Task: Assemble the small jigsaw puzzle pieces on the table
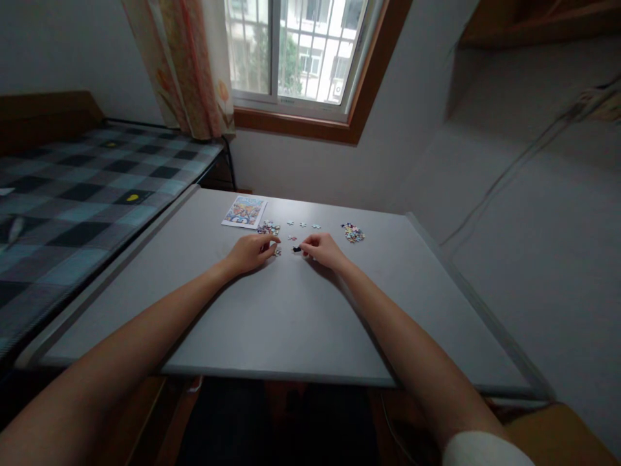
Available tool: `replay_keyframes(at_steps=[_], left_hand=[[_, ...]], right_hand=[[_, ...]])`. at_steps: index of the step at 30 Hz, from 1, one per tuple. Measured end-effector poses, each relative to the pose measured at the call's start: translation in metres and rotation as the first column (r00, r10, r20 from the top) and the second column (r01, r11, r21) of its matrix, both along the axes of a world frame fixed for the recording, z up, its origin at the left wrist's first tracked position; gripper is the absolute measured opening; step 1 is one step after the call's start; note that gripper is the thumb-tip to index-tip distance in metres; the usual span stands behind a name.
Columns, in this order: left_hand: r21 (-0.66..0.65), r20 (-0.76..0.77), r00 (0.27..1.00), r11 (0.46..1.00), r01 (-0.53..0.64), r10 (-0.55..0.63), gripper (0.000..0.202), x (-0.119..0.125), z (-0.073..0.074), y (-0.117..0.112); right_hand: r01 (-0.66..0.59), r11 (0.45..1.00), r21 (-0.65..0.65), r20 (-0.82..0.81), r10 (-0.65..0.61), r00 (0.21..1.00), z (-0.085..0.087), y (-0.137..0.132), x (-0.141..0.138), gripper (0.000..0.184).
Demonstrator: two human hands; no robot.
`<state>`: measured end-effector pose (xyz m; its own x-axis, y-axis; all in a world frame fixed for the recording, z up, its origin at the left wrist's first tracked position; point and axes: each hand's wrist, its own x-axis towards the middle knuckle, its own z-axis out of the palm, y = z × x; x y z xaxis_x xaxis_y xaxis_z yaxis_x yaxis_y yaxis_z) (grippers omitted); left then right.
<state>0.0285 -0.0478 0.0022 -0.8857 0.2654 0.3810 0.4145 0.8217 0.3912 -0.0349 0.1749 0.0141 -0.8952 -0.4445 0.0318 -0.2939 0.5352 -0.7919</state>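
Observation:
Both my hands rest on a grey table [291, 310] near its far side. My left hand [251, 251] lies knuckles up with fingers curled, its fingertips by a small puzzle piece [277, 252]. My right hand [321, 250] pinches a dark puzzle piece [296, 248] between thumb and forefinger. A small heap of coloured puzzle pieces [269, 228] lies just beyond my left hand. Another heap [352, 232] lies to the right of my right hand. A few single pieces [303, 224] lie in a row between them.
A printed picture card [244, 211] lies at the table's far left. A bed with a checked cover [82, 194] runs along the left. A window [295, 52] with a curtain [184, 65] is behind the table; a white wall [533, 226] stands on the right.

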Motion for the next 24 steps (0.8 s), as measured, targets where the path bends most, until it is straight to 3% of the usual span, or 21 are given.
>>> replay_keyframes(at_steps=[3, 5, 18, 24], left_hand=[[-0.015, 0.009, 1.000, 1.000, 0.011, -0.010, 0.027, 0.000, 0.000, 0.001], [-0.023, 0.016, 1.000, 1.000, 0.008, -0.008, 0.028, 0.000, 0.000, 0.001], [-0.049, 0.052, 0.998, 0.998, -0.025, 0.028, 0.029, -0.002, -0.001, -0.001], [-0.064, 0.069, 0.992, 0.993, -0.101, 0.105, 0.031, -0.002, -0.001, -0.001]], right_hand=[[0.072, 0.981, 0.180, -0.147, -0.045, 0.988, 0.002, 0.010, 0.009, 0.015], [0.115, 0.967, 0.226, -0.236, -0.060, 0.970, 0.001, 0.015, 0.014, 0.016], [-0.046, 0.979, 0.199, -0.308, 0.107, 0.945, -0.010, 0.021, 0.024, 0.011], [-0.051, 0.984, 0.170, -0.309, 0.103, 0.945, -0.011, 0.021, 0.026, 0.011]])
